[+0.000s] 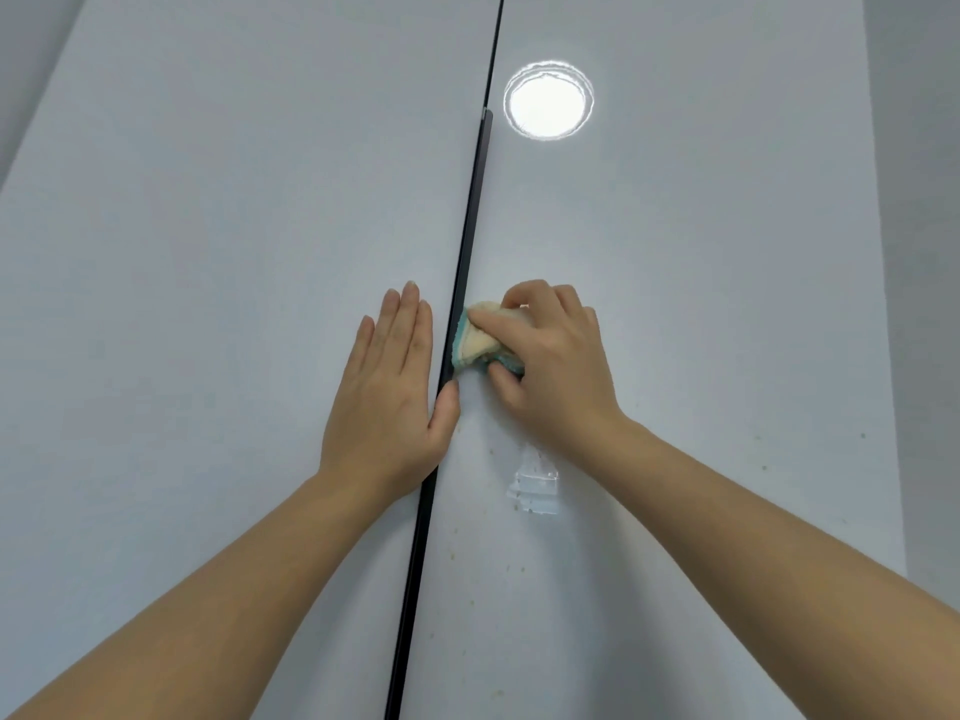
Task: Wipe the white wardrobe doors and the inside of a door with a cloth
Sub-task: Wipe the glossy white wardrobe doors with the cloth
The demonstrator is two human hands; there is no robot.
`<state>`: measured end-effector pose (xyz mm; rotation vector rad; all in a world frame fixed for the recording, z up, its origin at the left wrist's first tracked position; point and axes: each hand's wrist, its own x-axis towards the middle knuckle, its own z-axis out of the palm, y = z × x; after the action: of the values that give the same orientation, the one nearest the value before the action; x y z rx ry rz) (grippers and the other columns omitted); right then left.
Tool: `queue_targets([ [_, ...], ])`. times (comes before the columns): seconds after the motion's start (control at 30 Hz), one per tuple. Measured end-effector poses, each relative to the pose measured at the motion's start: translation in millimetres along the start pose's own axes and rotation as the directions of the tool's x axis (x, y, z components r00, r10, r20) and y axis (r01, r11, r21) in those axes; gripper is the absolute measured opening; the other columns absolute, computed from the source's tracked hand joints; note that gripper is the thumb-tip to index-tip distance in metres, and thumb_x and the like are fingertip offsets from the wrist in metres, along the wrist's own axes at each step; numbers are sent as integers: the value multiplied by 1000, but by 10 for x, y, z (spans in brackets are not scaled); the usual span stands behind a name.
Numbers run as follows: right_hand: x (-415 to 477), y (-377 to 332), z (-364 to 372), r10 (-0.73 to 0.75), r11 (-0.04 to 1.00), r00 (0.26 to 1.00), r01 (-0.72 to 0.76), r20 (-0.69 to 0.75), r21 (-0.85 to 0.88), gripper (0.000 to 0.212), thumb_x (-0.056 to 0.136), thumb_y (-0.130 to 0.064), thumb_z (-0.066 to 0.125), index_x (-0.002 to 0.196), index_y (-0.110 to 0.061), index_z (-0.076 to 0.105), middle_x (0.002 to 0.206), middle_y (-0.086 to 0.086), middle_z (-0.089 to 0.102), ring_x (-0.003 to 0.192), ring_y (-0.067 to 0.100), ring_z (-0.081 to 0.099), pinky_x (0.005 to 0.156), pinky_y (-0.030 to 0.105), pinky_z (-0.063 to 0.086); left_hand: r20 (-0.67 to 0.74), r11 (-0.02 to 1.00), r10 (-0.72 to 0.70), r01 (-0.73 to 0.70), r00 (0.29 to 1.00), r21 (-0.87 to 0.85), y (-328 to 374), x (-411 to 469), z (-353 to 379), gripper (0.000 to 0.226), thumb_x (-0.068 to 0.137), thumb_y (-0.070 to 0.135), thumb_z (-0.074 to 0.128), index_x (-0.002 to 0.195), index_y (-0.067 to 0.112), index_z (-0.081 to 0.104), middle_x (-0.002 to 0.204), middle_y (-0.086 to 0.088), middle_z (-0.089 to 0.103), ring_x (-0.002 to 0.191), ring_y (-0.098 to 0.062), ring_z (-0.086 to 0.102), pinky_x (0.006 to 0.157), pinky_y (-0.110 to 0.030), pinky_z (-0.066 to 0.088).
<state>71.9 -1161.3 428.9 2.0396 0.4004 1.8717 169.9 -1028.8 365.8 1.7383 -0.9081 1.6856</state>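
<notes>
Cloth (480, 339), cream with a teal fringe, sits bunched inside the right grip (550, 371). The fingers curl over its top and the thumb tucks in under its lower edge, so this bare hand clamps around it and presses it against the right door (727, 304). The wad pokes out on the inner side of that grip, toward the other hand, and its teal edge touches the dark strip (470, 241) that runs up between the two white wardrobe doors. Just across that strip lies the left grip (387, 397), holding nothing. Its palm is flat on the left door (208, 252), with four fingers straight, close together and pointing up. Its thumb reaches over the strip so that the tip lies just below the cloth, near the right grip's thumb. Both forearms are bare and come up from the bottom corners of the view. Below the right grip's wrist a pale glossy patch (535, 491), roughly rectangular like leftover tape, clings to the right door. Small brownish specks (511, 566) are scattered beneath and beside it. High above the right grip a round light reflection (548, 100) glares off the same door, close to the strip. Far out past the right grip's outer side, the door ends at a plain grey wall (930, 252).
</notes>
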Motion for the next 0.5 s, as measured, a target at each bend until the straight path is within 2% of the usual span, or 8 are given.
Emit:
queue_targets([
  [0.1,122,-47,43,127,992,991,-127,-33,1,44,74,-28,41,108,-26,70,107,3,56,96,26,48,73,35,38,-6,1000,18,-18,1000,0,-6,-10,16,68,96,35,25,154,1,15,163,-11,8,152,-22,1,123,-37,2],
  [0.2,-5,-110,55,104,995,994,-104,-39,0,42,74,-24,44,107,-24,70,107,4,56,96,26,47,73,35,36,-36,997,19,-22,999,-76,-23,-7,15,61,98,27,23,152,-1,21,162,-13,15,151,-24,8,123,-35,2],
  [0.33,-643,-220,-2,-104,994,994,103,24,46,45,65,-12,61,107,-19,71,104,5,61,93,29,51,71,37,38,-83,990,28,-40,996,-138,-60,-13,19,54,100,21,23,148,-4,31,159,-14,24,150,-26,16,123,-34,4],
  [0.43,-1047,-274,-86,-344,938,931,338,124,73,40,69,-14,65,109,-20,72,105,3,62,90,28,54,69,36,38,-85,992,29,-39,996,-122,-62,-15,16,54,102,23,23,148,-4,32,159,-14,25,149,-27,17,123,-33,4],
  [0.5,-980,-173,-118,-389,921,909,383,153,65,40,71,-15,65,110,-21,72,106,4,63,90,28,55,69,36,38,-80,993,28,-37,996,-115,-50,-15,14,54,102,24,23,148,-4,32,159,-15,25,149,-28,18,123,-32,3],
])
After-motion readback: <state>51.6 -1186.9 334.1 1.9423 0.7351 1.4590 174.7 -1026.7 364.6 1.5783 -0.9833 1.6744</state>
